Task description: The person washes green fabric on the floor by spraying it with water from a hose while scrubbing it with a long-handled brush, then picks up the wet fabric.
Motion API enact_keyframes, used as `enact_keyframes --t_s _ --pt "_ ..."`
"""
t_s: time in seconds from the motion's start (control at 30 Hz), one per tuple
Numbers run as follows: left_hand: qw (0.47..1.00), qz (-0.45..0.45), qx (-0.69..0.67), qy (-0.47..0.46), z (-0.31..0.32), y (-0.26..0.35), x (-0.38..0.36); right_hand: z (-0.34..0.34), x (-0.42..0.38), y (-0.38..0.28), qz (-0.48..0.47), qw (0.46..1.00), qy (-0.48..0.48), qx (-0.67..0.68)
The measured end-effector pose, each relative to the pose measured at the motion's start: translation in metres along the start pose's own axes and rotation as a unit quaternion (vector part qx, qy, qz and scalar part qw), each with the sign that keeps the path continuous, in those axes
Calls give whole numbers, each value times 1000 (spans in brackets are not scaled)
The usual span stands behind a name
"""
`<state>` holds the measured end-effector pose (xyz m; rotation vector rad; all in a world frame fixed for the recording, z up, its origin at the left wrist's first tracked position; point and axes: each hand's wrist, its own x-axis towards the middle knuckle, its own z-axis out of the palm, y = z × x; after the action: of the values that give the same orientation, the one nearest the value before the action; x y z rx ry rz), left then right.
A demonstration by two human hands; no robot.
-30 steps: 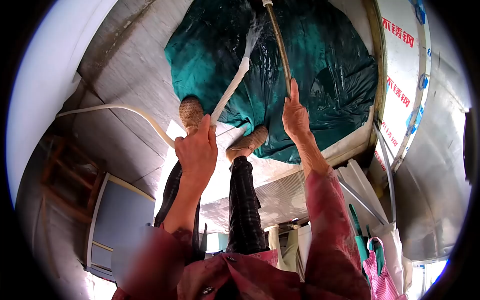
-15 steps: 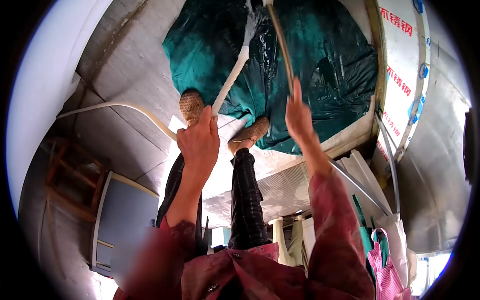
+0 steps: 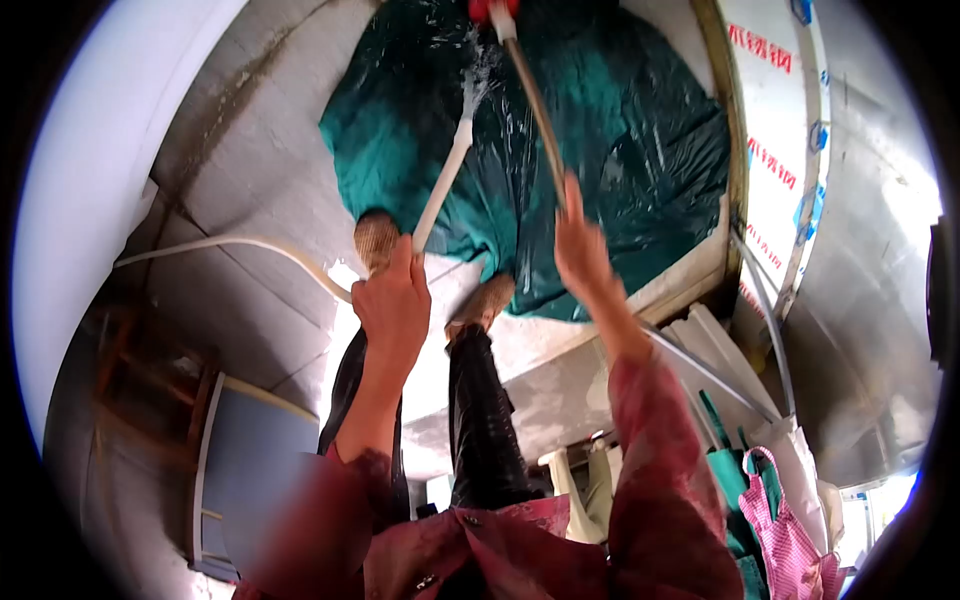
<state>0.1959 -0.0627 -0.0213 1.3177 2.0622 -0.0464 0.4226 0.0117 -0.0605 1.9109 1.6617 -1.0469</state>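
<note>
My left hand is closed around a pale hose, its nozzle end pointing away from me. Water sprays out of that end onto a wet dark green sheet spread over the floor. My right hand, a little blurred, grips the long wooden handle of a brush. Its red head rests on or just above the far part of the sheet and is cut off by the top of the view, so its bristles are hidden.
My shoes stand at the sheet's near edge. The hose's tail runs off left. A wooden stool and a grey-blue panel are at lower left. Metal-faced panels line the right. A pink checked apron hangs at lower right.
The brush's red head has come into view as the handle was drawn back toward me and leftward. The hose end has dropped lower in view, and the view has shifted slightly.
</note>
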Motion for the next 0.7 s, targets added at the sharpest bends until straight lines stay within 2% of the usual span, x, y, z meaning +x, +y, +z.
enact_keyframes --t_s 0.13,0.2,0.3,0.37,0.4,0.47,0.57,0.63,0.7 --pt "999 -2 -43 29 7 -4 -9 53 -110 102 -3 997 -33 -66" --pt "998 10 -43 47 7 -4 -15 60 -117 113 -4 997 -42 -65" --pt "998 -12 -54 21 -2 -4 -14 25 -42 41 34 995 -34 -93" --pt "999 -28 -31 -7 -4 -5 -16 2 12 0 2 999 -9 -42" --pt "999 -19 -33 10 0 -7 -17 -10 37 -21 -2 999 9 -34" --pt "999 -25 -19 -11 -3 -2 -19 -23 72 -33 -71 995 56 -40" --pt "1000 -13 -6 -11 -2 1 -18 -21 32 -6 -17 998 18 -66" --pt "1000 -20 -18 -9 -2 3 -17 7 -24 57 -15 998 -3 -67" --pt "1000 -7 -19 9 -4 2 -16 20 -79 90 5 993 -40 -112"
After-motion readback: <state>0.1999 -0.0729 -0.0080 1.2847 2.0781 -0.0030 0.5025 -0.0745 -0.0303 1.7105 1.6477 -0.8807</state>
